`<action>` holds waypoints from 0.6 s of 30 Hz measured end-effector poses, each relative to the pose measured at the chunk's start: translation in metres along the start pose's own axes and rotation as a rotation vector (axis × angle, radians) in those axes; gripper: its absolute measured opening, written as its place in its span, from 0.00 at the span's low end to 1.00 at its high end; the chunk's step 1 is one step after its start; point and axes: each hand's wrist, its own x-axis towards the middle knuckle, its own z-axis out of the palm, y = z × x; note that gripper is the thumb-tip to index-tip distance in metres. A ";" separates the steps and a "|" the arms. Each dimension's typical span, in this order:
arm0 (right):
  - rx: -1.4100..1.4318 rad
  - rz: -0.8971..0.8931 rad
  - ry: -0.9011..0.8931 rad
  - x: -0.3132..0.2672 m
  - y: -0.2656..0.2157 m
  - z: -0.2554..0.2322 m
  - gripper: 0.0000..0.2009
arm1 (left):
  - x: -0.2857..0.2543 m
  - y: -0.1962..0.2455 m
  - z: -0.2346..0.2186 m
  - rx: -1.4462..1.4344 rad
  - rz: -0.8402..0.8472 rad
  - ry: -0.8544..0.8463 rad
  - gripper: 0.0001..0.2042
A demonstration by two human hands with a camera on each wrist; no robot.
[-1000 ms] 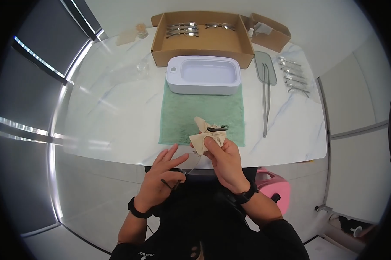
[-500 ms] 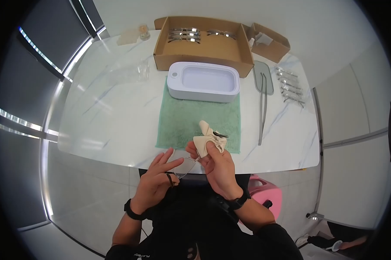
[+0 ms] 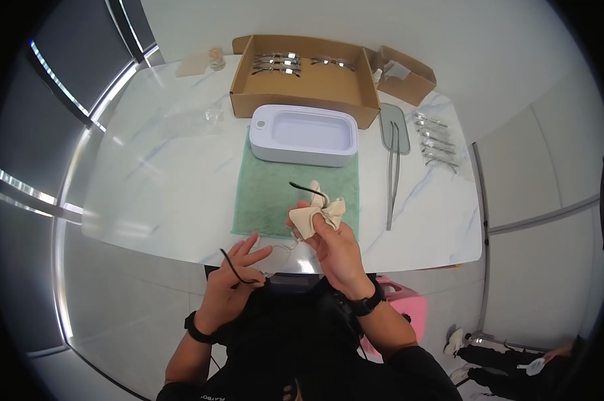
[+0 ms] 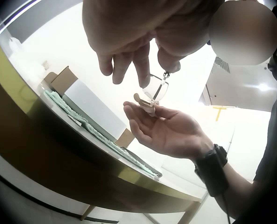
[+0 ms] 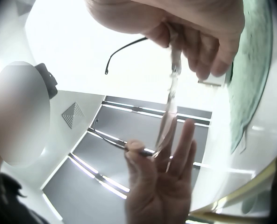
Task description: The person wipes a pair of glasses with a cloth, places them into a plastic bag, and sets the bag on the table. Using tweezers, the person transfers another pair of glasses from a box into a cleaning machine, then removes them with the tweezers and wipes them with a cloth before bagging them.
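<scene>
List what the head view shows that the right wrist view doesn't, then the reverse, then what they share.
Only the head view: the open cardboard box with glasses in it, the smaller box beside it, the long tweezers, and the row of wrapped glasses.

Only the right wrist view: the square ceiling vent.

Both: the left hand and right hand, the pair of glasses held between them, and the green towel, just partly in the right wrist view.
</scene>
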 end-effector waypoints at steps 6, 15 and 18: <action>-0.379 -0.071 -0.029 -0.007 -0.010 -0.026 0.21 | -0.009 -0.012 0.003 -0.409 -0.068 0.214 0.02; -1.249 -0.712 0.090 -0.022 -0.016 -0.004 0.23 | 0.014 -0.002 0.011 -0.928 -0.324 0.280 0.03; -1.404 -0.878 0.013 -0.013 -0.016 0.021 0.31 | 0.019 0.005 0.018 -0.976 -0.379 0.259 0.03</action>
